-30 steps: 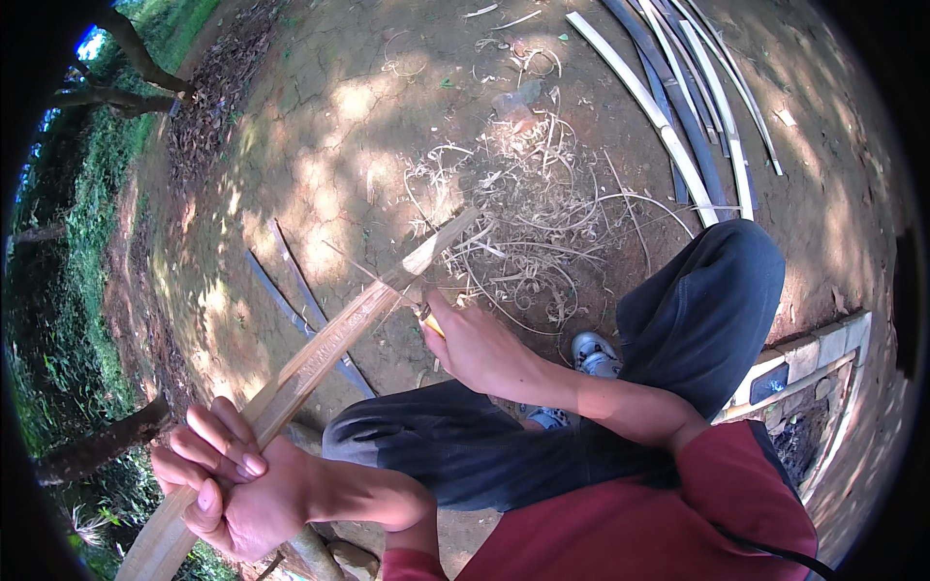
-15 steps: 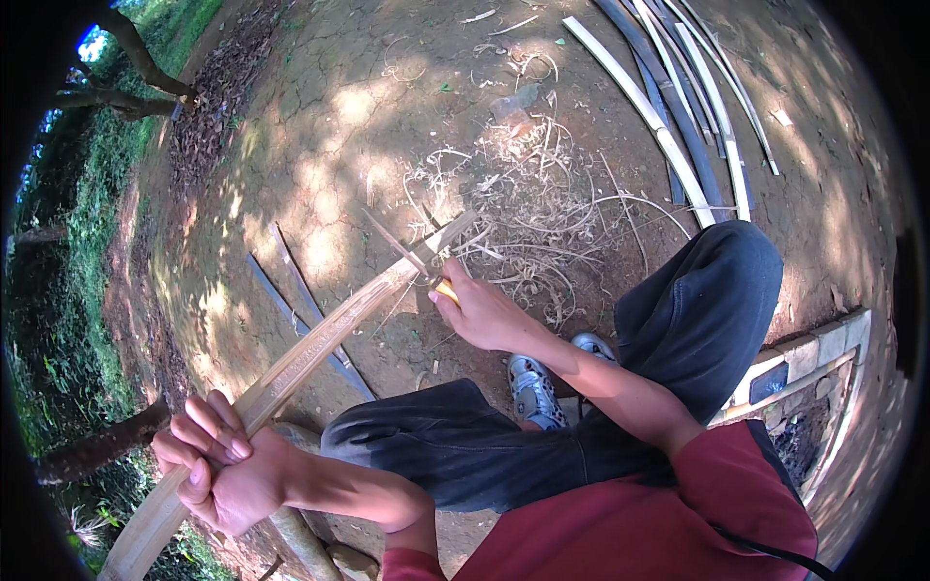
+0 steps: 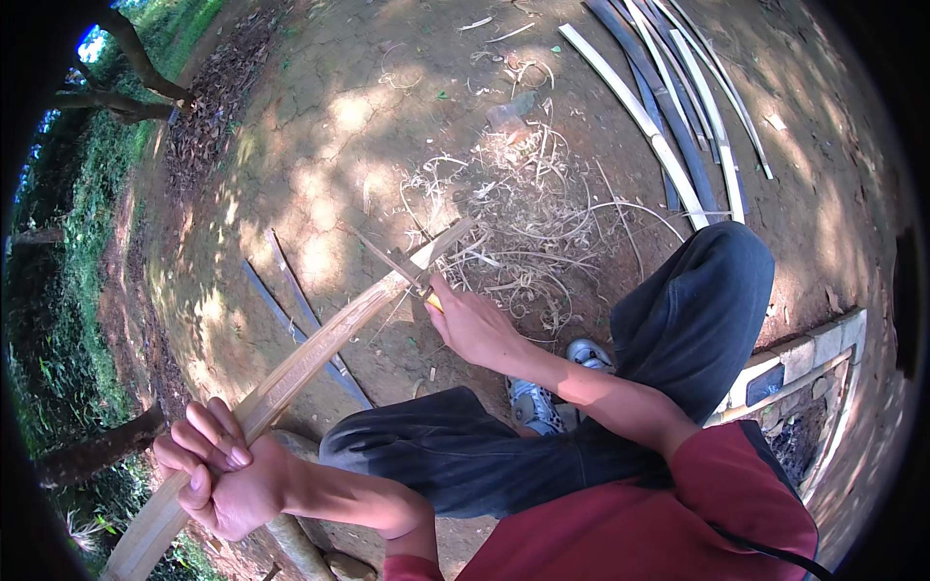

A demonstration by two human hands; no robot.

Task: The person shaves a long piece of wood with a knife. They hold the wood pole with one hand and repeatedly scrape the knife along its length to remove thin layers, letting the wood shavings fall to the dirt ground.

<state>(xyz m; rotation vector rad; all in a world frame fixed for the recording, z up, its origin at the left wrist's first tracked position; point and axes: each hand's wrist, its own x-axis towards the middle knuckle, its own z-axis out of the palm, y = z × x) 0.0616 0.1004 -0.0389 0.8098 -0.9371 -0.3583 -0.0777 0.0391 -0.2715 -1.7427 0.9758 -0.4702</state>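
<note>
A long, pale split strip (image 3: 300,368), which looks like bamboo or wood, slants from the lower left up toward the middle. Around its lower part my left hand (image 3: 225,473) is closed, fingers wrapped over the edge. My right hand (image 3: 472,322) grips the yellow handle of a knife (image 3: 395,261). The blade lies across the strip near its far end and points up and to the left. Curled shavings (image 3: 528,242) are heaped on the ground just beyond that end.
Several long pale and dark strips (image 3: 678,107) lie at the upper right. Thin dark strips (image 3: 300,315) rest on the ground beyond my left knee. A block-edged pit (image 3: 804,363) is at the right. Branches (image 3: 145,68) and greenery border the left.
My right hand and the knife have shifted slightly left and down along the strip, toward my left hand. The left hand keeps its hold in nearly the same place.
</note>
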